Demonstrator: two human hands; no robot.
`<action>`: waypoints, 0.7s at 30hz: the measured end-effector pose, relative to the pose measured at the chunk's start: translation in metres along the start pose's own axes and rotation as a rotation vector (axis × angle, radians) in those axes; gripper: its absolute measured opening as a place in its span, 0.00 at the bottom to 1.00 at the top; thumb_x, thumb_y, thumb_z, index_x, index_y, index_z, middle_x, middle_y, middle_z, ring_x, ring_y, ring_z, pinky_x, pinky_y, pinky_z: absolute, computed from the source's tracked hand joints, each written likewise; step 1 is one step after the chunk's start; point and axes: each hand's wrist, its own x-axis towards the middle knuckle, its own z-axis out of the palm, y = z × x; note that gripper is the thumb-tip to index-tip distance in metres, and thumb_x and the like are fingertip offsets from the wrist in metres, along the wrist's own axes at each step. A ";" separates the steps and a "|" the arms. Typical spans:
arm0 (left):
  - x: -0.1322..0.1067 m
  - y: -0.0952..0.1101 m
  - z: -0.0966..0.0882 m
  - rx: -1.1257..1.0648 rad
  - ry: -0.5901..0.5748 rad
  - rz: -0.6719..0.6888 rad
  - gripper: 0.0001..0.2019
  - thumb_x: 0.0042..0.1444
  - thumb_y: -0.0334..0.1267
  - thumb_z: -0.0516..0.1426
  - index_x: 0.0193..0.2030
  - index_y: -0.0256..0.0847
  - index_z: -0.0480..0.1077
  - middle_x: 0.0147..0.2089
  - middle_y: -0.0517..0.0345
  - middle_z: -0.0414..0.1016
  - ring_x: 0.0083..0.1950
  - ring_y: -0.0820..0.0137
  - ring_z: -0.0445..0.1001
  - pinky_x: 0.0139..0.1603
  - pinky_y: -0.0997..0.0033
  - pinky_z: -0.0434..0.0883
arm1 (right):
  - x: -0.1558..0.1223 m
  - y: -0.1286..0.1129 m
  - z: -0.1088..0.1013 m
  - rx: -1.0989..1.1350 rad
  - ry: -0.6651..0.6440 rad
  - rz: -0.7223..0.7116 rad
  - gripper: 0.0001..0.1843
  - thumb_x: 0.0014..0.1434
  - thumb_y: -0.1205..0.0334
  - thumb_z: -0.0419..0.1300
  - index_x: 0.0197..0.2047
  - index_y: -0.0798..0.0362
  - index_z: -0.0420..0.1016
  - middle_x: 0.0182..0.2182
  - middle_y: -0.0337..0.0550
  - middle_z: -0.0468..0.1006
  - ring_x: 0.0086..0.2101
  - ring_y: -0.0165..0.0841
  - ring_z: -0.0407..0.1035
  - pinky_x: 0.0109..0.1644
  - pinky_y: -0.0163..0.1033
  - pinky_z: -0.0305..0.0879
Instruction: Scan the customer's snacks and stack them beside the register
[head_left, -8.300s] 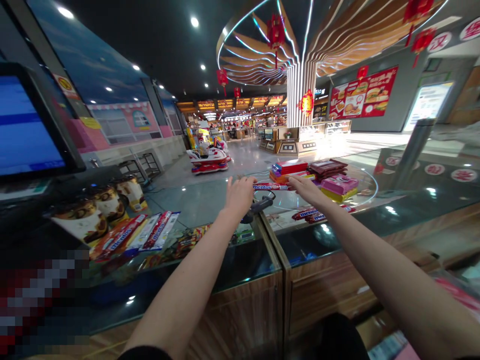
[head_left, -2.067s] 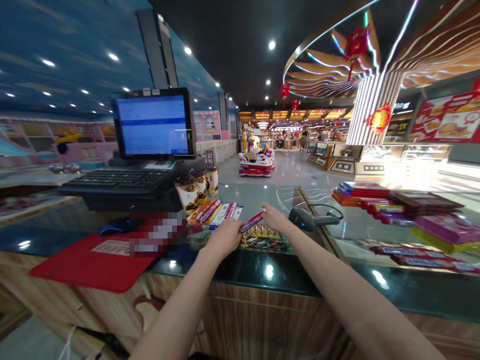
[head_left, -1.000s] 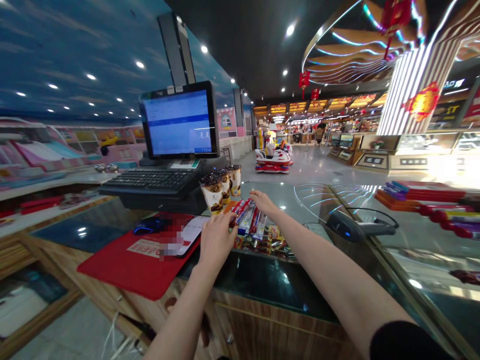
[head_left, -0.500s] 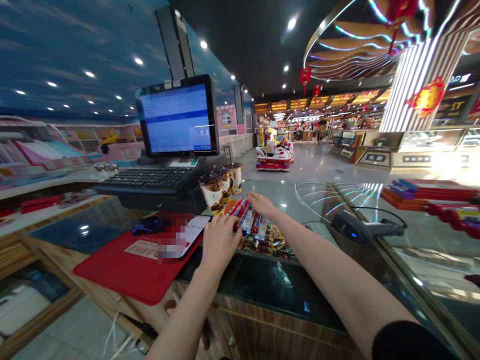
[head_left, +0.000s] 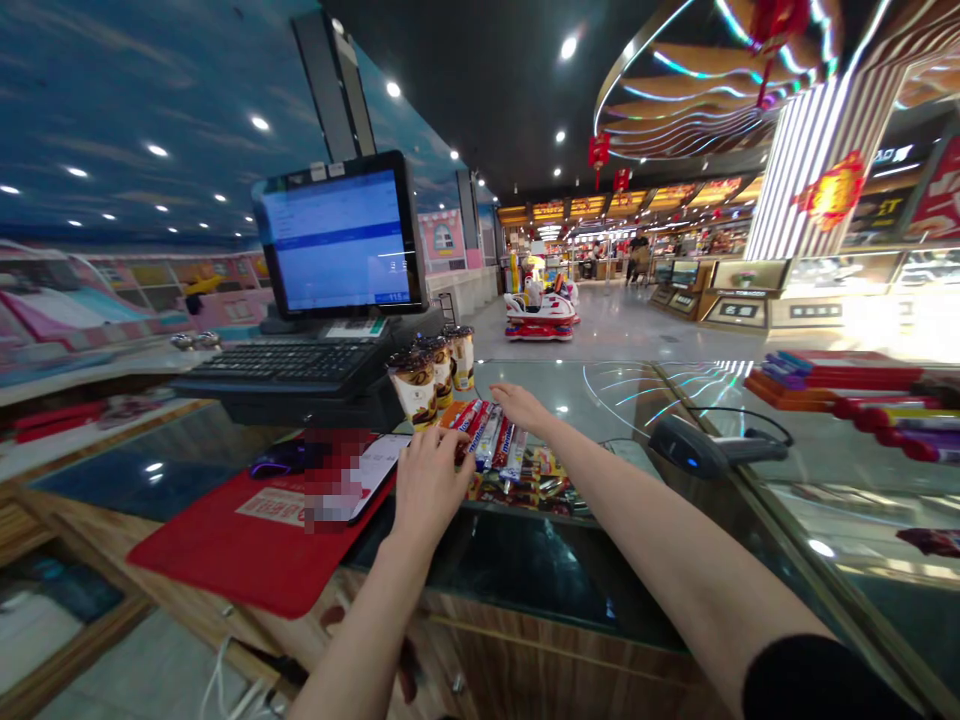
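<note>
Several Mentos candy packs [head_left: 484, 432], in red, white and orange wrappers, lie side by side on the glass counter. Beneath and in front of them are other dark and yellow shiny packets [head_left: 532, 490]. My left hand [head_left: 431, 475] is at the left end of the packs, fingers bent and apart, the tips against or just beside the wrappers. On the far right side, my right hand [head_left: 519, 408] reaches along the packs with its fingers stretched out; its inner side is hidden. Neither hand visibly grips anything. Just behind stand brown-and-white lidded cups [head_left: 412, 385].
To the left are a monitor [head_left: 337, 240], a keyboard [head_left: 277, 362], and a red mat [head_left: 232, 560] bearing a phone [head_left: 371, 475] and a mouse [head_left: 277, 460]. A barcode scanner [head_left: 690, 447] lies right of my right forearm. Boxed goods [head_left: 840, 375] sit at far right.
The view has turned slightly right, so everything sits a little further left. My hands remain on either side of the candy packs, with barely any movement against them.
</note>
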 end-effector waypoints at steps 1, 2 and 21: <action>0.000 0.000 -0.001 0.000 0.007 -0.003 0.11 0.61 0.42 0.52 0.46 0.45 0.72 0.46 0.50 0.73 0.50 0.58 0.68 0.48 0.60 0.65 | -0.001 0.000 -0.003 -0.003 0.002 -0.001 0.19 0.66 0.57 0.47 0.54 0.46 0.74 0.53 0.41 0.76 0.55 0.38 0.67 0.60 0.42 0.57; 0.001 0.000 -0.001 -0.001 0.014 -0.006 0.11 0.61 0.42 0.51 0.46 0.45 0.72 0.46 0.50 0.73 0.50 0.58 0.68 0.48 0.60 0.65 | -0.003 0.001 -0.007 -0.007 0.004 -0.003 0.19 0.66 0.58 0.47 0.54 0.46 0.74 0.53 0.41 0.76 0.54 0.37 0.67 0.59 0.41 0.58; 0.044 0.030 -0.017 -0.014 -0.093 0.021 0.16 0.64 0.39 0.46 0.51 0.44 0.71 0.50 0.49 0.76 0.51 0.58 0.71 0.49 0.59 0.66 | -0.049 0.012 -0.100 -0.091 0.096 0.012 0.18 0.62 0.65 0.50 0.51 0.52 0.77 0.51 0.45 0.78 0.51 0.38 0.70 0.56 0.39 0.61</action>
